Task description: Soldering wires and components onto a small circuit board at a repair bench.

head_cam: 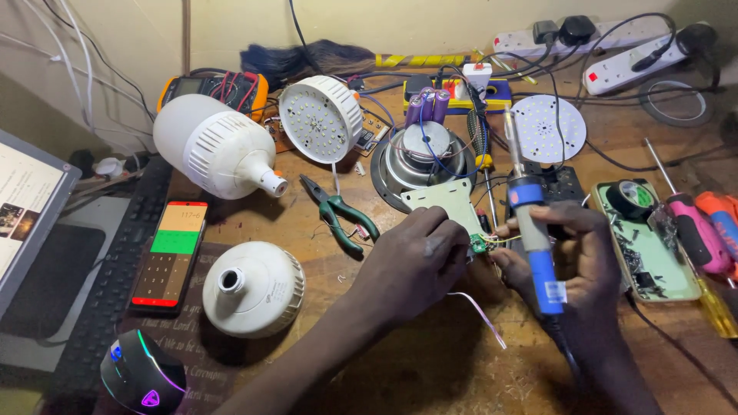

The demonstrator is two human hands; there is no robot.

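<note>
While pliers (339,214) lie nearby, left hand (411,265) pinches green board (478,245); right hand (580,257) grips soldering iron (536,246).

On our wooden bench: our left hand (415,265) pinches a small green circuit board (478,245); our right hand (573,257) grips a blue soldering iron (534,230), tip pointing up. Near them we list green-handled pliers (342,214), a speaker (423,157), two white lamp housings (219,150) (252,288), a phone (171,252), and a tray of screws (653,257) beside pink and orange screwdrivers (696,230).
</note>
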